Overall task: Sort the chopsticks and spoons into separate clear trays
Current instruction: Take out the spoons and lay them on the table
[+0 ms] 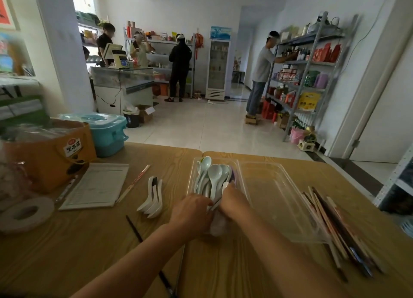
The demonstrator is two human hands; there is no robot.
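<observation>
Several pale spoons (213, 174) lie bunched in the left clear tray (192, 174), bowls pointing away from me. My left hand (194, 210) and my right hand (232, 202) both grip the handle ends of that bunch at the tray's near end. The right clear tray (277, 199) holds nothing. A pile of chopsticks (330, 221) lies on the table at the right of it. Three white spoons (153, 199) sit nested on the table left of the trays. A wrapped pair of chopsticks (134, 182) and a dark chopstick (134, 228) lie loose at the left.
The wooden table (89, 253) also carries a paper form (98, 186), an orange box (47, 154), a tape roll (25, 214) and a blue container (107, 132). Several people stand by shelves and a counter across the room.
</observation>
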